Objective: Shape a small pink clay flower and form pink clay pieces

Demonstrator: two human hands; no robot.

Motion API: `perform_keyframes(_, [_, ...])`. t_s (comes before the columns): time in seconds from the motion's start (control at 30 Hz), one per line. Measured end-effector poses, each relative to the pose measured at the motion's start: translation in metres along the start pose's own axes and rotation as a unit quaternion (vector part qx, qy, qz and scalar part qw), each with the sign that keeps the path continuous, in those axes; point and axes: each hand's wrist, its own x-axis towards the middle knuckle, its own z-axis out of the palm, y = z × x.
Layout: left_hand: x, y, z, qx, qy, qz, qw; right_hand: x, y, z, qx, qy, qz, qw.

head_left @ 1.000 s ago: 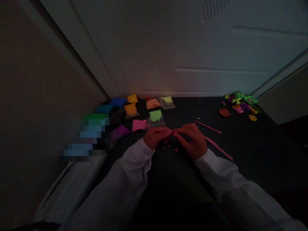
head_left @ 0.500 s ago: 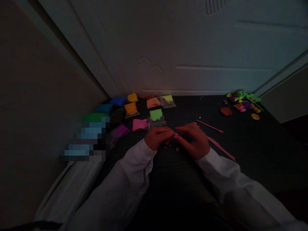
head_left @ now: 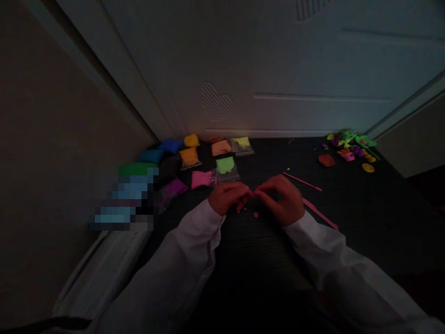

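Observation:
My left hand point(head_left: 229, 197) is closed, thumb and fingers pinched together over the dark table. Its fingertips meet those of my right hand point(head_left: 281, 199), whose thumb and forefinger are pinched as well. Between the two sets of fingertips shows a tiny bit of pink modelling clay point(head_left: 256, 190), mostly hidden by the fingers. Below them on the table lie a flat pink clay dot point(head_left: 256, 215) and a few smaller pink crumbs point(head_left: 245, 208). Right of my right hand are a thin pink modelling tool point(head_left: 302, 181) and a wider pink one point(head_left: 321, 215).
Bags of coloured clay stand at the back left, among them a pink bag point(head_left: 201, 179), a light green bag point(head_left: 225, 165) and an orange bag point(head_left: 189, 157). Small clay figures point(head_left: 351, 146) and a reddish-brown lump point(head_left: 326, 160) sit at the far right. A white door point(head_left: 295, 69) rises behind.
My right hand's thumb and forefinger, apart before, have come together at the pink clay. The clay shows less now. My left hand has stayed almost in place.

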Motion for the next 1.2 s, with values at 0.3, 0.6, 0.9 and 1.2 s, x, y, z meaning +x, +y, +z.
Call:
perform_keyframes(0.3, [0.0005,-0.0008,0.0009,-0.008,0.008,-0.004,1.0,-0.0009,0.0016,0.002,-0.007,-0.006,-0.008,1.0])
perform_keyframes(0.6, [0.0017,0.0013,-0.0004,-0.017,0.019,-0.015,1.0,-0.003,0.0032,0.0026,-0.028,-0.029,-0.022,0.999])
perform_keyframes(0.9, [0.0023,-0.0025,0.0014,0.053,0.052,0.016,0.997,-0.0072,0.001,-0.0015,-0.046,-0.068,-0.045,0.996])
perform_keyframes(1.2, [0.0016,0.0013,0.0045,0.078,0.063,0.018,0.995,-0.0075,-0.002,-0.0024,-0.017,-0.066,-0.026,0.997])
